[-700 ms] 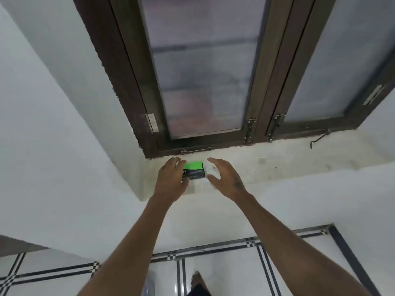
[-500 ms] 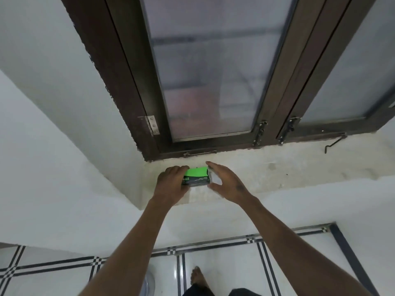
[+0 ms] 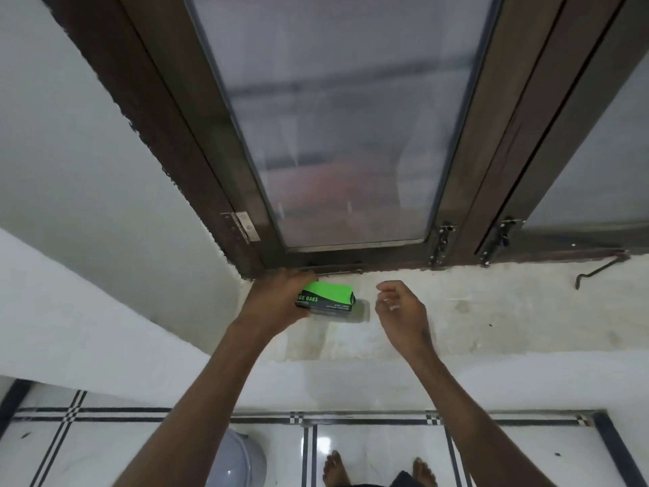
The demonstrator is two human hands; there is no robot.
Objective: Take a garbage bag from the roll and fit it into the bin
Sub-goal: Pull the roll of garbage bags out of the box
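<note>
windowsill, garbage bag box in left hand grip

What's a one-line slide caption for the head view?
Left hand holds the green garbage bag box on the window sill; right hand hovers beside it, empty.

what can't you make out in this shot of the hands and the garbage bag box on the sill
Head view only:
- garbage bag box: its near end is covered by the left hand, which cuts the label to "GE BAGS"; small print too small to read.
- Roll inside: hidden by the box.
- grey bin: cut off by the bottom edge, part behind the left arm.
- window: frosted glass blurs what is outside.
- right hand: holds nothing.
</note>
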